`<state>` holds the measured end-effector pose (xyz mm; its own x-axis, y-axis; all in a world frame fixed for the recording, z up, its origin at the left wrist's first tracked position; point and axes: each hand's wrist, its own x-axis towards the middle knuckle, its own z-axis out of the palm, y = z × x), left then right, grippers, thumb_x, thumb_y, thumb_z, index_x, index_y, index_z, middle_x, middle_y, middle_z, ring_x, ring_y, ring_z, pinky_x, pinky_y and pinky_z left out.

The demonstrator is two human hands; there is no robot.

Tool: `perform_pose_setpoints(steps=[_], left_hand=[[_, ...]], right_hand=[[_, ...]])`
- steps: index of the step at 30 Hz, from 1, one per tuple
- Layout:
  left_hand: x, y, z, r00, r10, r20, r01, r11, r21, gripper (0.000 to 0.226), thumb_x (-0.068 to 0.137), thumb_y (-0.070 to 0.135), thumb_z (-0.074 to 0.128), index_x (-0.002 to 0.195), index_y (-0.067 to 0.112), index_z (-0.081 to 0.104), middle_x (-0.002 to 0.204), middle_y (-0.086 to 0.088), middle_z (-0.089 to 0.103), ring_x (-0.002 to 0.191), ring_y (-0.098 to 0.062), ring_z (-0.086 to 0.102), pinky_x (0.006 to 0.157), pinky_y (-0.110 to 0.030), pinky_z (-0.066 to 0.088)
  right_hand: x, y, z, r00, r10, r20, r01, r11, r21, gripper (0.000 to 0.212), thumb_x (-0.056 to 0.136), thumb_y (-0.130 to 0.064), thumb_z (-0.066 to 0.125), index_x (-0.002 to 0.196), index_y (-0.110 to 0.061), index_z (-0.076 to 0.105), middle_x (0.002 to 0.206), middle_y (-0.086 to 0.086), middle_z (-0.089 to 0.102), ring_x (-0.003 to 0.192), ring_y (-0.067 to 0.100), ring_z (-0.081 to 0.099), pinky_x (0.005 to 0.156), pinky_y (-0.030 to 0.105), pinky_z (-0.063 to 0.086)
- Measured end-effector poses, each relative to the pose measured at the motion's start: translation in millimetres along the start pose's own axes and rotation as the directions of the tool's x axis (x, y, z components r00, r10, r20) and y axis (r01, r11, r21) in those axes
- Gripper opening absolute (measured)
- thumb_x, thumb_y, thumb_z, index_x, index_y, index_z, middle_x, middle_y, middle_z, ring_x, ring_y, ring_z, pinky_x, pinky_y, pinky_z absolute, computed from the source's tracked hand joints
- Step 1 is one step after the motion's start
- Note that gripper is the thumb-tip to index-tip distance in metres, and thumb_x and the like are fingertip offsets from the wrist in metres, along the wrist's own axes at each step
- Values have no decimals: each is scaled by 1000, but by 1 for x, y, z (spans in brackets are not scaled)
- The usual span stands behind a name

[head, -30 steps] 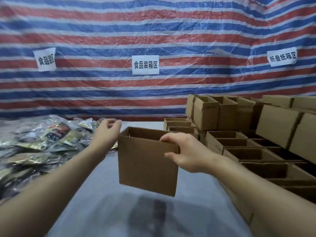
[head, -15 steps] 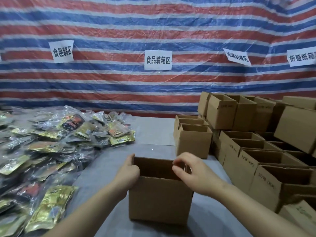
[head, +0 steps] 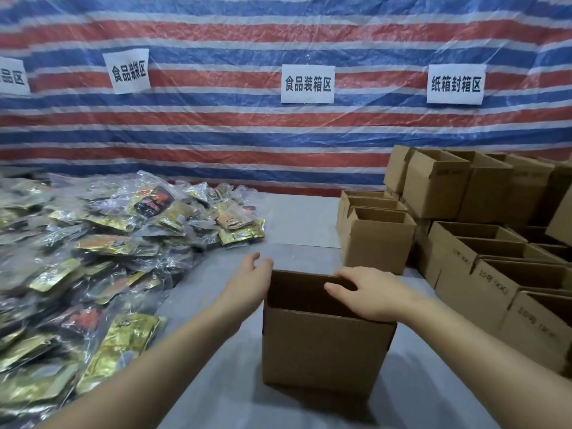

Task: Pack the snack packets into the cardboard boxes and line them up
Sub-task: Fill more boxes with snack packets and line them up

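At centre of the grey table (head: 297, 218), toward 6 o'clock, one open cardboard box (head: 322, 348) stands upright, top open; what it holds cannot be made out. Right hand (head: 371, 292) lies over the box's right rim, fingers straight and reaching toward 9 o'clock across the opening, grasping nothing. Left hand (head: 252, 281) sits just beside the box's left wall at 9 o'clock, fingers loose and spread, released; whether it touches the cardboard cannot be told. Heap of snack packets (head: 102, 258), gold and dark foil in clear wrap, covers the table from 8 to 10 o'clock, well apart from the box. Row of empty boxes (head: 376, 233) at 1 o'clock; stacked boxes (head: 495, 243) from 2 to 4 o'clock. Striped tarp (head: 278, 134) at 12 o'clock carries white paper signs (head: 307, 84).
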<state>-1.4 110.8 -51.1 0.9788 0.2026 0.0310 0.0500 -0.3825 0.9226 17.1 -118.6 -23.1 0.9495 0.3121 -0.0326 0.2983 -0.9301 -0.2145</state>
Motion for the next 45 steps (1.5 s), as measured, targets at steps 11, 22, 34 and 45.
perform_pose_setpoints(steps=[11, 22, 34, 45], left_hand=[[191, -47, -53, 972, 236, 4, -143, 572, 808, 22, 96, 23, 42, 109, 9, 54, 116, -12, 58, 100, -28, 56, 86, -41, 49], [337, -76, -14, 1000, 7, 26, -27, 191, 981, 47, 99, 36, 41, 141, 17, 47, 162, -18, 13, 149, -35, 13, 113, -53, 26], [296, -46, -36, 777, 616, -130, -285, 529, 799, 11, 87, 1, 55, 91, -1, 65, 92, -20, 65, 87, -38, 61, 74, -43, 46], [130, 94, -66, 614, 688, -387, -536, 723, 435, 15, 93, 16, 58, 104, 14, 68, 84, 7, 64, 80, -16, 63, 74, -32, 52]], right_hand=[[77, -11, -34, 1000, -28, 13, 25, 986, 168, 54, 99, -66, 31, 128, -28, 57, 116, -10, 58, 98, 6, 56, 84, 24, 47], [155, 3, -21, 983, -112, 144, 97, 990, 107, 54, 99, -66, 37, 132, -29, 58, 123, -8, 61, 106, 9, 58, 97, 33, 50], [166, -2, -32, 996, -87, 36, 82, 988, 132, 43, 103, -53, 45, 123, -21, 64, 117, -3, 65, 100, 12, 60, 87, 30, 50], [111, -50, -45, 987, -156, -27, 150, 869, 471, 102, 80, -65, 72, 159, -28, 19, 155, 0, 41, 128, 17, 50, 92, 26, 44]])
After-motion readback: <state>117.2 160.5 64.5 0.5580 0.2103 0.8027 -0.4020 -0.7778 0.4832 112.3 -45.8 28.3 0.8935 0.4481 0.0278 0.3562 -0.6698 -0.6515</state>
